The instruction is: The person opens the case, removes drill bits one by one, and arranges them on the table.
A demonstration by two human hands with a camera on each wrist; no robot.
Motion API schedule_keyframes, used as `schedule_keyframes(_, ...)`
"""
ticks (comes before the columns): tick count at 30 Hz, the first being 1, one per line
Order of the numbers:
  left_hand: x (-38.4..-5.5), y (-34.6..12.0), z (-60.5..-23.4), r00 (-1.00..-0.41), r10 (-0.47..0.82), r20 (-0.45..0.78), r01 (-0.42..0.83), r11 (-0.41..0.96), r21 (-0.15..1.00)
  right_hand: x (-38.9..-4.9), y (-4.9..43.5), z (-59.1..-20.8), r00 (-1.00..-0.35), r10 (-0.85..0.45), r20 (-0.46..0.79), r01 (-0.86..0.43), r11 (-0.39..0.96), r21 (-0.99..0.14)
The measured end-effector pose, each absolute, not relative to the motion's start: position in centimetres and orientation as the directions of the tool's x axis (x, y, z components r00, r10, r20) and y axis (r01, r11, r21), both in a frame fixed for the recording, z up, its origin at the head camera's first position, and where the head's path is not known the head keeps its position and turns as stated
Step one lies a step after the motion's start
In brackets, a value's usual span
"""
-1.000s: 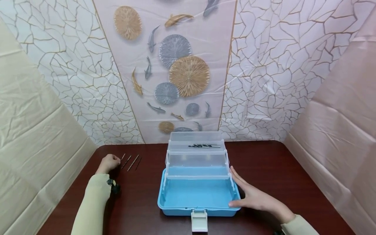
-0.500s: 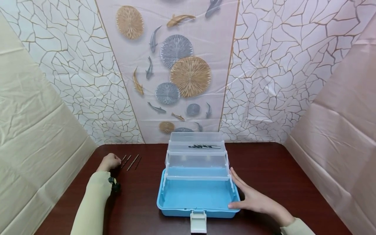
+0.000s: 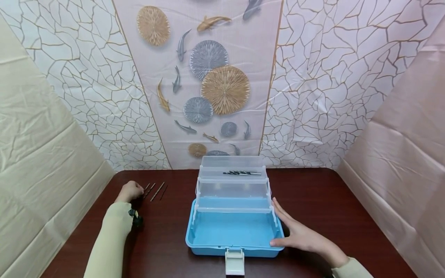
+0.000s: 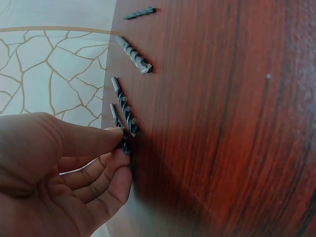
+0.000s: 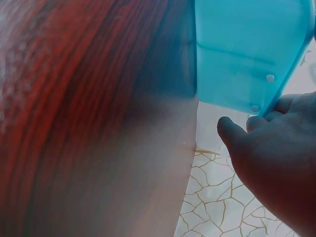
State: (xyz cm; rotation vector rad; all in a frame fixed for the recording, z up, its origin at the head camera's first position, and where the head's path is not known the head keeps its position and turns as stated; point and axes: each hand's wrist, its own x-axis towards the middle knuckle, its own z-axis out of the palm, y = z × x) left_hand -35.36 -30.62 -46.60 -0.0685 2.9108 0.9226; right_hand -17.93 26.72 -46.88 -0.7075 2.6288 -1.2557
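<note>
At the table's left, my left hand [image 3: 130, 192] pinches a small drill bit [image 4: 113, 111] between thumb and fingertips; the bit lies slanted, its fluted end partly behind the fingers. Alongside it are three more bits: a longer one [image 4: 125, 107], a thicker one [image 4: 133, 54] and a thin dark one [image 4: 139, 13]. In the middle stands a blue toolbox [image 3: 208, 251], lid raised and translucent trays [image 3: 233, 189] fanned out. My right hand [image 3: 302, 233] rests at its right side, thumb on the front corner rim, fingers stretched along the side wall.
Several dark drill bits [image 3: 242, 173] lie in the upper tray. A white latch [image 3: 235, 263] hangs off the box's front toward the near table edge. Patterned cloth [image 3: 313, 96] closes off the back, and plain cloth walls flank the dark wooden table [image 3: 323, 197].
The head view shifts slightly. My left hand stays at the leftmost drill bit, with only a tiny movement, and my right hand holds its place on the toolbox.
</note>
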Motion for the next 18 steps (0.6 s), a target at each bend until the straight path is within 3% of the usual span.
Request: schedule_keyframes(18, -35.71, -30.85, -47.06, -0.996, -0.012, -0.092, -0.064, 0.801, 0.595, -17.9, 26.67, -46.8, -0.88, -0.47, 0.065, -0.346, 0.542, -0.766)
